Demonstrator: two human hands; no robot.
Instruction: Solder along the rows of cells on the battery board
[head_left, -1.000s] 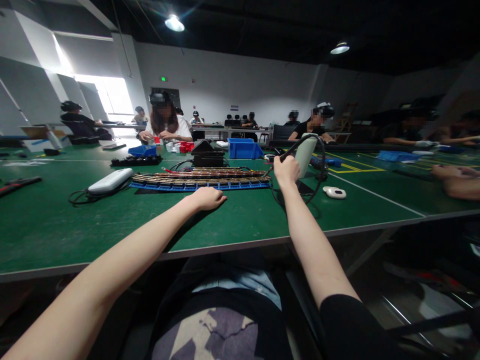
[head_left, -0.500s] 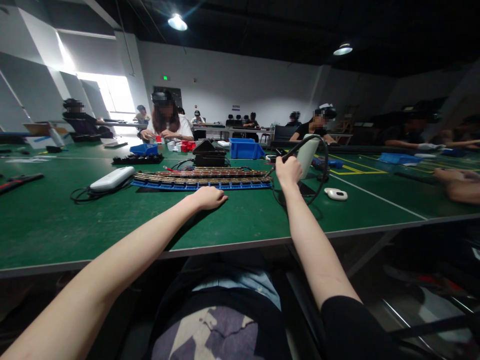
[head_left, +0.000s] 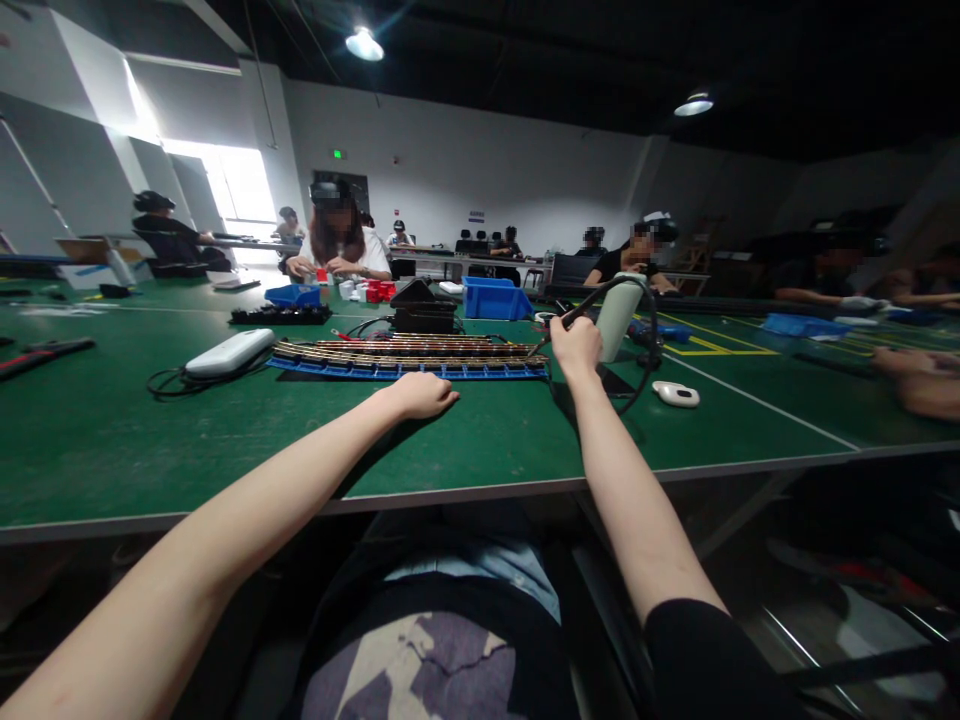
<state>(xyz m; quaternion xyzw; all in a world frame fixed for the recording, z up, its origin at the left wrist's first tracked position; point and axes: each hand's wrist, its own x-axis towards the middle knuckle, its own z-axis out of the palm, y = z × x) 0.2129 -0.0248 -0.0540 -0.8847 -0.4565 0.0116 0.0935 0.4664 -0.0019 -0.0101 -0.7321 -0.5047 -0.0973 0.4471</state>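
My right hand grips a pen-like soldering iron with a black cable looping behind it. Its thin tip points down and left at the right end of a long assembly. That assembly has rows of metal strips over a blue plastic base; whether the tip touches it I cannot tell. Just in front of the base, my left hand rests on the green table with its fingers curled. Anything inside those fingers is hidden.
A green cylinder stands behind my right hand, and a small white device lies to its right. Left of the assembly is a white power bank-like block. Behind are a black box and a blue bin. People sit across the table.
The whole view has shifted slightly, with the scene moving a little right. Both hands keep nearly the same place and grip.
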